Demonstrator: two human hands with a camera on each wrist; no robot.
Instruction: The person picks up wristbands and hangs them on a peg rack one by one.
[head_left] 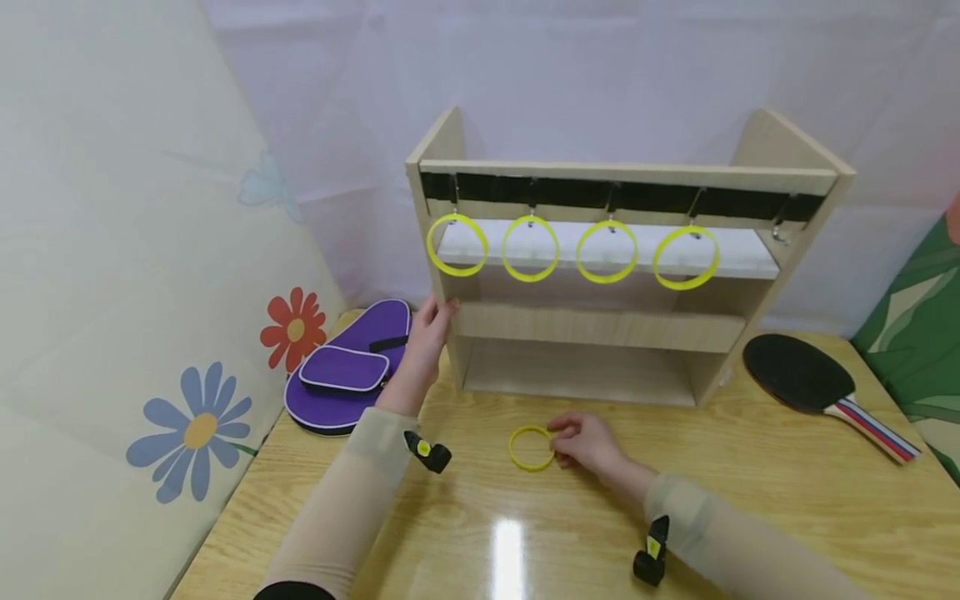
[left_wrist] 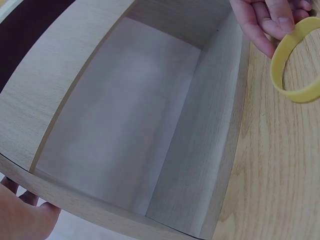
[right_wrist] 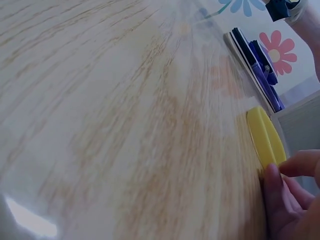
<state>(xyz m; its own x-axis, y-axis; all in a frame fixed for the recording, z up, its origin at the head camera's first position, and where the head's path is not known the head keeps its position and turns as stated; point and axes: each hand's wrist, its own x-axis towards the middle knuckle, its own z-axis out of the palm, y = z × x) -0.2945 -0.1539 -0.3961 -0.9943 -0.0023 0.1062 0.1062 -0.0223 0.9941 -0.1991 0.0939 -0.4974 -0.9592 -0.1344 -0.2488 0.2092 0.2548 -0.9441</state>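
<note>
In the head view my left hand (head_left: 426, 342) rests against the outer left side of a wooden shelf unit (head_left: 600, 325). The left wrist view has the fingers (left_wrist: 27, 215) at its side panel, partly hidden behind the edge. My right hand (head_left: 588, 443) pinches the rim of a yellow ring-shaped band (head_left: 512, 450) between thumb and fingers, low over the table in front of the shelf. Whether the band touches the wood, I cannot tell. Several similar yellow bands (head_left: 556, 250) hang from metal hooks on the black strip (head_left: 573, 192); the rightmost hook (head_left: 780, 236) carries no band.
A purple paddle case (head_left: 322, 408) lies on the wooden table (head_left: 450, 525), left of the shelf. To the right is a black table tennis paddle (head_left: 798, 372) with a striped handle. A pale cloth (head_left: 600, 75) hangs behind, and flower-printed walls flank the table.
</note>
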